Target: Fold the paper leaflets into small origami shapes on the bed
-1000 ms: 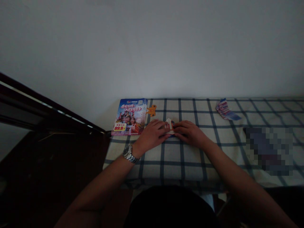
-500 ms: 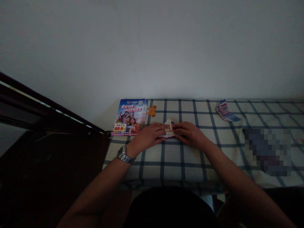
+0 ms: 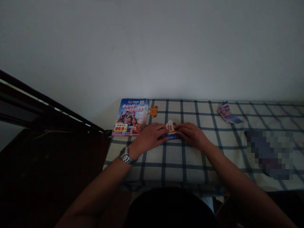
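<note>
As more blue now shows, folded paper [image 3: 170, 127], gripped by both hands' fingers [image 3: 161, 129]

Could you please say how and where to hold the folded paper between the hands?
Probably grip the folded paper by the side edges of its wider near end, left hand and right hand each from its own side, because its far end narrows to a point.

Checked tablecloth [image 3: 152, 167]: leaflet stack [image 3: 130, 117], orange bear [image 3: 153, 111], folded paper [image 3: 170, 128], creased paper [image 3: 227, 114].
</note>
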Available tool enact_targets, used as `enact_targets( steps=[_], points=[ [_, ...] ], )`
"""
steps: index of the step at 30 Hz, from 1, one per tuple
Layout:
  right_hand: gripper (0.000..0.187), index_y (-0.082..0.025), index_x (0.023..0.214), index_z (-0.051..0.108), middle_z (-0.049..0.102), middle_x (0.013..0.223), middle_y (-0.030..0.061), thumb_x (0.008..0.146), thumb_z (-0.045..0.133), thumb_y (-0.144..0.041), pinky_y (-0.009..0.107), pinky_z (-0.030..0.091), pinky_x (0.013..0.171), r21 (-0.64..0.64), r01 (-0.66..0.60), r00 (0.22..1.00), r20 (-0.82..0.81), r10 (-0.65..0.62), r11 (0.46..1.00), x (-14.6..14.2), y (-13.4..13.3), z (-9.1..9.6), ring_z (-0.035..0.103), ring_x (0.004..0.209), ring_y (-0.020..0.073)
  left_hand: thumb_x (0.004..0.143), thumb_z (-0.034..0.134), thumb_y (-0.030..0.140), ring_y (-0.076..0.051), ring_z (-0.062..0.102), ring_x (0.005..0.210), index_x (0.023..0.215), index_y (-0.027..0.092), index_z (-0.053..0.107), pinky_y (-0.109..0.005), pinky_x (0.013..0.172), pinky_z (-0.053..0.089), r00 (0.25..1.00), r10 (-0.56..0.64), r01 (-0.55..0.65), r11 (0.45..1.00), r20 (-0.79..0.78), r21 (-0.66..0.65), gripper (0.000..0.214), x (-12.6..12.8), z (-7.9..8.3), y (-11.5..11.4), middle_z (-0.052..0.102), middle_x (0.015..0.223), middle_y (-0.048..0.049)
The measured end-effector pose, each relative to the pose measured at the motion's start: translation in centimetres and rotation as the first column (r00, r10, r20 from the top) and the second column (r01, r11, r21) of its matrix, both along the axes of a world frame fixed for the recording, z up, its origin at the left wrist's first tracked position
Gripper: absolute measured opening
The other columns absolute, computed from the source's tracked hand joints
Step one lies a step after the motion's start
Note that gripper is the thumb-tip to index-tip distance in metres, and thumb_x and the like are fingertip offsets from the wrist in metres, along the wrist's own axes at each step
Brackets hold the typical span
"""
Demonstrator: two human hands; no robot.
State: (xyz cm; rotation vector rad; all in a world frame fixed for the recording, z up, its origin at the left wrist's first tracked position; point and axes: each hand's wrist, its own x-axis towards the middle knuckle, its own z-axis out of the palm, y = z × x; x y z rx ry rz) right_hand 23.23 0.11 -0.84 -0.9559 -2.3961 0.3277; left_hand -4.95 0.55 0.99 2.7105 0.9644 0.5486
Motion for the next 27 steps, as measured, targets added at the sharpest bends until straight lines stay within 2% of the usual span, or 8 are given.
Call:
enact_targets(
  steps=[4,7,11,17,23,27],
  points=[
    [0.016,-0.023,0.107,0.069,0.076,0.112,0.0093,0.106,0.054,-0.03,0.045,0.055,0.095,-0.04,0.069,0.997,-0.035,-0.07,0.997,-0.8,0.2,0.2,0.069,0.105,0.0261,0.105,0.059,0.037,-0.022,0.065,0.104,0.122,0.023,0.067,-0.039,0.094,0.054,0.992,0.119,-0.119,0.993,0.046,-0.002,0.024,1.2,-0.5,0.2,0.07,0.113,-0.0048],
    [0.017,-0.023,0.103,0.068,0.075,0.106,0.0093,0.107,0.053,-0.031,0.043,0.054,0.091,-0.082,0.109,0.992,-0.057,-0.113,0.991,-1.1,0.3,0.3,0.068,0.1,0.0256,0.105,0.059,0.035,-0.022,0.065,0.103,0.122,0.023,0.067,-0.038,0.093,0.054,0.986,0.148,-0.146,0.989,0.073,-0.033,0.022,1.6,-0.8,0.4,0.071,0.111,-0.0046],
    [0.012,-0.023,0.104,0.066,0.072,0.101,0.0081,0.103,0.062,-0.033,0.041,0.053,0.087,-0.12,0.12,0.99,-0.065,-0.128,0.985,-1.2,0.5,0.4,0.066,0.097,0.0252,0.105,0.058,0.034,-0.022,0.065,0.103,0.118,0.024,0.068,-0.038,0.092,0.054,0.984,0.167,-0.162,0.985,0.068,-0.066,0.02,1.7,-0.8,0.6,0.071,0.109,-0.0041],
    [0.007,-0.022,0.102,0.067,0.07,0.097,0.0062,0.101,0.063,-0.027,0.037,0.051,0.082,-0.188,0.17,0.982,-0.046,-0.182,0.967,-1.7,1.1,1.0,0.066,0.092,0.0233,0.103,0.062,0.03,-0.02,0.066,0.101,0.118,0.023,0.068,-0.035,0.088,0.055,0.972,0.212,-0.201,0.973,0.097,-0.112,0.018,1.9,-0.6,0.7,0.068,0.112,-0.004],
    [0.005,-0.022,0.099,0.069,0.067,0.099,0.0061,0.099,0.064,-0.025,0.035,0.052,0.081,-0.194,0.194,0.977,-0.05,-0.207,0.962,-2.2,1.6,1.0,0.066,0.092,0.0223,0.102,0.063,0.022,-0.022,0.064,0.109,0.12,0.02,0.067,-0.038,0.097,0.055,0.978,0.173,-0.166,0.984,0.119,-0.068,0.019,2.2,-0.6,0.8,0.067,0.118,-0.0055],
    [0.005,-0.022,0.101,0.069,0.066,0.1,0.006,0.098,0.066,-0.024,0.035,0.053,0.082,-0.176,0.195,0.977,-0.056,-0.208,0.965,-2.2,1.7,0.6,0.066,0.092,0.0222,0.103,0.061,0.022,-0.023,0.062,0.119,0.124,0.021,0.068,-0.042,0.105,0.053,0.981,0.136,-0.137,0.991,0.135,0.001,0.022,2.2,-1.2,0.8,0.067,0.131,-0.0061]
  ],
)
